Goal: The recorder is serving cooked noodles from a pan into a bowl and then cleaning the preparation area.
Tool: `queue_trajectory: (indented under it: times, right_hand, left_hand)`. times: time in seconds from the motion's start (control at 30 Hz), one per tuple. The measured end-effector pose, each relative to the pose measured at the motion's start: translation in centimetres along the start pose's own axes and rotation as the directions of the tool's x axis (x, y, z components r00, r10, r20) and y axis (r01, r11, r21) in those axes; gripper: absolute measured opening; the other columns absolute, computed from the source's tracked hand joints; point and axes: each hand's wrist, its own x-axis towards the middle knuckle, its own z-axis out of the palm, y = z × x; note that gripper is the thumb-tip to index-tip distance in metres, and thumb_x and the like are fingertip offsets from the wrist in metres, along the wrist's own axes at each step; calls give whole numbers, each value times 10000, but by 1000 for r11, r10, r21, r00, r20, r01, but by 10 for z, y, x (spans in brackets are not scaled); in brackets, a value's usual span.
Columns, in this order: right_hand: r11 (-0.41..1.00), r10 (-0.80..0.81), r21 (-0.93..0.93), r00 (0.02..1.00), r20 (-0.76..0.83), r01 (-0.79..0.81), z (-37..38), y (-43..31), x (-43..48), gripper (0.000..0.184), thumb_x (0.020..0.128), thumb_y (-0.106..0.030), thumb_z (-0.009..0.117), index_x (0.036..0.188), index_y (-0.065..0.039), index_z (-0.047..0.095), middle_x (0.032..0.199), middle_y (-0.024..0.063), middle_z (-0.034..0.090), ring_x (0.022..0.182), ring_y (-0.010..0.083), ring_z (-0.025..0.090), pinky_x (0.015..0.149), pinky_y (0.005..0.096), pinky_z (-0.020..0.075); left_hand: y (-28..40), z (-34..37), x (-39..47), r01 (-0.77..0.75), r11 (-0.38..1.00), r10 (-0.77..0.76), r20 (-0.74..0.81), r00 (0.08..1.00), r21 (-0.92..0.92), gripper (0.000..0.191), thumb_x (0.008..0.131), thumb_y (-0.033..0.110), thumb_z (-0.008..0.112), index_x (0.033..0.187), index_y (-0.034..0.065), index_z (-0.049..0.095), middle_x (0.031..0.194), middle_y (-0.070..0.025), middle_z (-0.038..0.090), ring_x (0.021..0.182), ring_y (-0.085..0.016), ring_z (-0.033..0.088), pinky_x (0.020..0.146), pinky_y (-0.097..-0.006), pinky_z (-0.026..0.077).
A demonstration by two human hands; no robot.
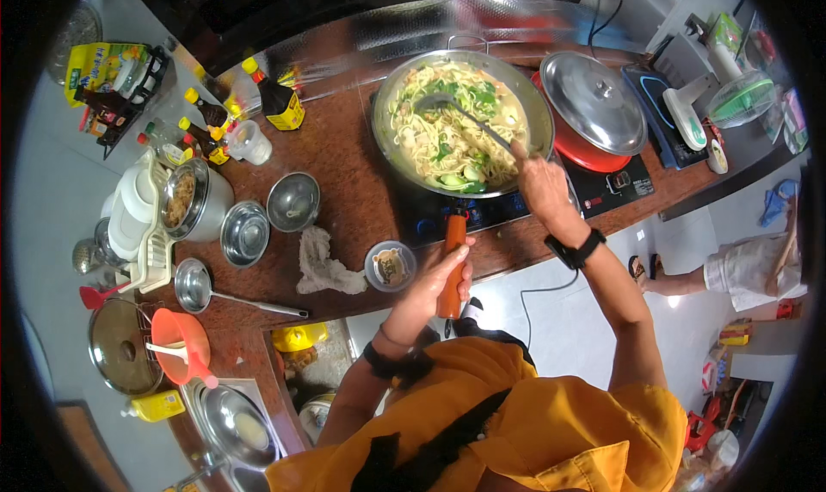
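A large steel wok [382, 145] stands on the black cooktop [419, 218], filled with noodles [445, 147], leafy greens [483, 93] and pale broth. My left hand [445, 272] is wrapped around the wok's orange-brown handle [455, 234]. In my right hand [545, 185] is the shaft of a grey cooking spatula or ladle [481, 125]; its head rests among the noodles at the wok's left side. Part of the tool's grip is hidden under my fingers. Left of the handle, a small round container [390, 266] with a printed picture sits near the counter edge.
Right of the wok, a steel lid [594, 102] covers a red pot [590, 153]. Sauce bottles [281, 102], steel bowls [293, 202], a white cloth [326, 263] and a ladle [193, 285] occupy the left counter. Another person's leg [677, 282] shows at right.
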Motion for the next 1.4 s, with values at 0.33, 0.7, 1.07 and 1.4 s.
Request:
queue_trajectory:
  times: [0.33, 0.7, 1.07, 1.4]
  right_hand:
    - [995, 77, 49, 993, 89, -82, -82, 37, -44, 381, 828, -133, 485, 1205, -186, 481, 745, 197, 593, 618, 357, 587, 554, 441, 471]
    - [967, 247, 66, 969, 8, -247, -13, 37, 46, 165, 844, -147, 448, 927, -44, 546, 751, 221, 604, 731, 377, 601, 635, 470, 475]
    - [430, 143, 629, 736, 661, -648, -56, 34, -5, 221, 857, -147, 484, 992, 4, 571, 582, 23, 496, 377, 64, 369, 334, 231, 309]
    - [853, 90, 477, 960, 265, -212, -112, 22, -67, 299, 847, -91, 516, 1122, 24, 499, 840, 294, 509, 786, 424, 533, 636, 397, 433]
  left_hand:
    - [-3, -6, 2, -6, 999, 6, -4, 1000, 51, 351, 878, 318, 526, 1173, 149, 441, 656, 6, 467, 466, -95, 430, 418, -242, 351]
    - [-2, -2, 1, -2, 1000, 2, 8, 1000, 10, 330, 876, 284, 529, 1154, 126, 445, 660, -13, 465, 477, -109, 444, 438, -256, 373]
    - [-4, -3, 4, -5, 1000, 5, -2, 1000, -14, 294, 863, 252, 556, 1109, 124, 460, 654, -25, 476, 482, -126, 468, 452, -270, 407]
    - [-7, 4, 3, -29, 1000, 29, -2, 1000, 1, 327, 868, 262, 546, 1139, 119, 429, 650, -16, 475, 476, -115, 467, 437, -261, 402]
